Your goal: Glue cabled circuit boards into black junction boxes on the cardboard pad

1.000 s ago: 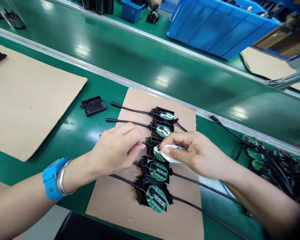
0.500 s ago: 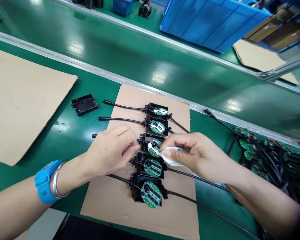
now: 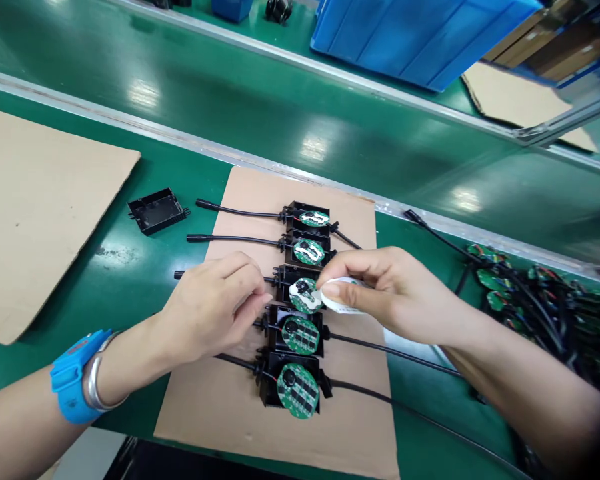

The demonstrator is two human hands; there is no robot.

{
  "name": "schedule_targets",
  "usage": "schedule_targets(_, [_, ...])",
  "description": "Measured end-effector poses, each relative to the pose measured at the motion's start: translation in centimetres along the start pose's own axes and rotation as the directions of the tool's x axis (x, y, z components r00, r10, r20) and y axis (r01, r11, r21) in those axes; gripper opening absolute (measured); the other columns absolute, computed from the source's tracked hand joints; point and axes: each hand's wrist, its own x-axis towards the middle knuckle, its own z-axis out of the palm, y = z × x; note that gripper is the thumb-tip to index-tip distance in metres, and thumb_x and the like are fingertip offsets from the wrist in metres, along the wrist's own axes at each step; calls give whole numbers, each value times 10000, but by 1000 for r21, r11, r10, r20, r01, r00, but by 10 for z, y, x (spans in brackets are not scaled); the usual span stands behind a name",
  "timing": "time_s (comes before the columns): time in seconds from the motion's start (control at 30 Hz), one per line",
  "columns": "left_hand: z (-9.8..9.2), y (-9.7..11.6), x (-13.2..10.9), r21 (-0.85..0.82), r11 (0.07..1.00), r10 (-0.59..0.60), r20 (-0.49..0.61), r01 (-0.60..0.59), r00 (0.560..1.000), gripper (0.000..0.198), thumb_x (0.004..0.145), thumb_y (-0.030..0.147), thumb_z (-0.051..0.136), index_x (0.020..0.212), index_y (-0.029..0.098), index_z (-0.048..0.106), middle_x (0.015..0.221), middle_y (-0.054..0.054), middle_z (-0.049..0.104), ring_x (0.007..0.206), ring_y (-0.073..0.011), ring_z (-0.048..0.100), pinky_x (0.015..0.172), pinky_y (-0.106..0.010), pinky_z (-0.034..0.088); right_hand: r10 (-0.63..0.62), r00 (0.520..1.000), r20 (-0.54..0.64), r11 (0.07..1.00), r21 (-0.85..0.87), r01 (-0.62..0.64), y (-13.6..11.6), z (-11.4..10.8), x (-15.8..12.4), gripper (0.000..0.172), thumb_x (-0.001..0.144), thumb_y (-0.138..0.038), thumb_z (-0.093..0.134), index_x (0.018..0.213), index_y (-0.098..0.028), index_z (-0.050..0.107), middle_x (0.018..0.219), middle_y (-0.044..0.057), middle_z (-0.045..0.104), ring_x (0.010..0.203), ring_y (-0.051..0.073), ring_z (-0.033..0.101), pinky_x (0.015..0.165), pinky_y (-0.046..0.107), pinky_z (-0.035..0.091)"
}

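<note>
My right hand (image 3: 385, 290) grips a white squeeze tube (image 3: 343, 297), its tip over the round green circuit board (image 3: 307, 303) in the third black box from the back. A thick white paste line lies on that board. My left hand (image 3: 220, 303) is closed, thumb against curled fingers, just left of this box; whatever it may pinch is hidden. Behind, two boards (image 3: 309, 252) carry white paste lines. Nearer me, two boards, one in the fourth box (image 3: 300, 335) and one in the front box (image 3: 298, 391), show bare components without paste.
The boxes stand in a row on a cardboard sheet (image 3: 220, 427), their black cables reaching out both sides. An empty black case (image 3: 159, 212) lies left, beside another cardboard sheet (image 3: 45, 207). Wired boards (image 3: 545, 313) pile up at right. A blue bin (image 3: 410, 40) stands behind the metal rail.
The paste on the third board has grown into a longer, thicker line, and the tube tip has shifted slightly on it. The whole view has moved a little.
</note>
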Motion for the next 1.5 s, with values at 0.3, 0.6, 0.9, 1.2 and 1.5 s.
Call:
schedule_targets(0.3, [-10,34,-21,69,993,72,302,-97,950,277,833,143,523,1097,159,607,899,-51,647,747,-179,604,667,-325,520,43,999,-32,997,68,-40,6,-3,-1,264,826,-408,614,760,-152,631,723,44,605,657,123,507,600,249,390])
schedule_targets(0.6, [8,80,-53,166,973,37,574,-160,818,682,684,150,486,1353,26,436,755,-79,638,555,-212,588,446,-323,479,105,986,132,957,257,-136,-9,28,-31,289,887,-432,553,882,-147,600,738,30,557,651,100,456,571,217,364])
schedule_targets(0.9, [29,82,-71,197,980,-41,362,-33,931,732,652,107,463,1374,21,377,799,-84,629,622,-199,592,538,-341,526,93,990,105,994,46,-98,-17,43,-11,254,885,-366,523,786,-141,587,706,23,571,629,107,473,580,233,386])
schedule_targets(1.2, [31,78,-73,159,987,-49,323,-3,945,657,753,119,477,1394,52,347,738,-42,586,578,-196,567,484,-350,502,152,981,119,988,-37,-149,-20,46,-7,246,875,-357,492,768,-151,574,701,24,571,625,121,470,565,251,380])
schedule_targets(1.5, [33,78,-79,167,986,-57,354,-3,934,636,779,108,459,1399,50,334,769,-55,594,600,-197,573,517,-364,519,158,982,107,976,136,-172,-13,43,-22,287,884,-381,501,738,-135,526,647,18,484,593,101,384,530,230,331])
